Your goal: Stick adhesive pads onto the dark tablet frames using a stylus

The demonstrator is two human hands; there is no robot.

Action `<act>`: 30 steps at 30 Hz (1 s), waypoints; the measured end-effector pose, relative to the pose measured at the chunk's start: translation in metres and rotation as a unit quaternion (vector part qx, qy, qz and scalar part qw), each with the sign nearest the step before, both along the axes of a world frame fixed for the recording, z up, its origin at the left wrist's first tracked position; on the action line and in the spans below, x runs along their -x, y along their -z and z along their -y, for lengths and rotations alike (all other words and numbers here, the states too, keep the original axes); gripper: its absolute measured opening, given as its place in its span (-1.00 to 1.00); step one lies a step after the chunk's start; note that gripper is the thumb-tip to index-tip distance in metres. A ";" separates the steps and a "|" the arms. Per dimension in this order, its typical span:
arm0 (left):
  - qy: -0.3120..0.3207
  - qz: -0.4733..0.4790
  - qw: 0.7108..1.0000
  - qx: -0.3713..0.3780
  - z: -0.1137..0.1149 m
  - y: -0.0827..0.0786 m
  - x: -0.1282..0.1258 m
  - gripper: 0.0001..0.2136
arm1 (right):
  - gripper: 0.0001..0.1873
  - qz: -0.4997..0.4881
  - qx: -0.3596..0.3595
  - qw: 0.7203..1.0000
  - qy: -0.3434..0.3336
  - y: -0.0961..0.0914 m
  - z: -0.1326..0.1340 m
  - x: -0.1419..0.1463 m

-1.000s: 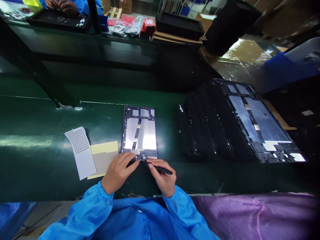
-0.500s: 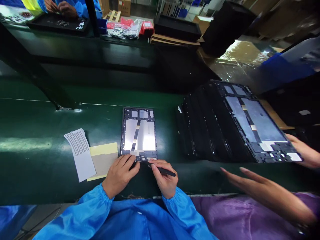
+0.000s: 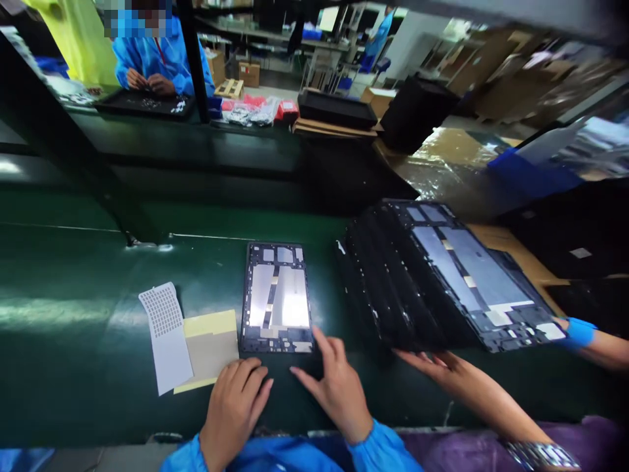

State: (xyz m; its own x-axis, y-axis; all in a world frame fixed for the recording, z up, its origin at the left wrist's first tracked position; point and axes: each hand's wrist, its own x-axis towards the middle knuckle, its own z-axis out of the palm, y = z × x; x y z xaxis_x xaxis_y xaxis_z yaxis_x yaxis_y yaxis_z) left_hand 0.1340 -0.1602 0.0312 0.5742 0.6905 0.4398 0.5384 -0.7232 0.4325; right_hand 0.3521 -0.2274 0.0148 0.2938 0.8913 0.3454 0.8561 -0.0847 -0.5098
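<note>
A dark tablet frame [image 3: 278,298] with a silvery inner plate lies flat on the green belt [image 3: 73,314]. My left hand [image 3: 236,406] rests on the belt just below the frame's near edge, fingers loosely bent and holding nothing. My right hand [image 3: 339,387] lies with its fingers spread by the frame's lower right corner, one fingertip at the corner. No tool shows in either hand. Left of the frame lie a white dotted sticker sheet [image 3: 164,334] and a yellow-edged backing sheet [image 3: 209,347].
A slanted stack of several tablet frames [image 3: 442,275] sits at the right, with a co-worker's hand [image 3: 442,367] under its near edge and another hand [image 3: 580,334] at its right corner. Across the belt a person in a blue coat [image 3: 152,65] works over a black tray [image 3: 147,105]. A dark post [image 3: 113,196] crosses at the left.
The view has tilted up. My hands have drawn back from the frame's near edge, and the black tool has gone from my right hand. The co-worker's hands have reached the stack.
</note>
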 end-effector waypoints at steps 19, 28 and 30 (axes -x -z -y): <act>0.055 0.037 0.994 -0.087 -0.029 0.046 0.012 -0.85 | -0.63 -0.047 0.074 0.961 -0.263 -0.079 -0.180 0.066; 0.187 0.182 0.944 0.200 -0.011 -0.053 -0.143 -0.61 | -0.49 0.181 0.090 0.881 0.427 -0.193 0.001 -0.154; 0.203 0.204 0.925 0.249 -0.008 -0.079 -0.193 -0.41 | -0.47 0.121 0.210 0.882 0.405 -0.197 -0.001 -0.186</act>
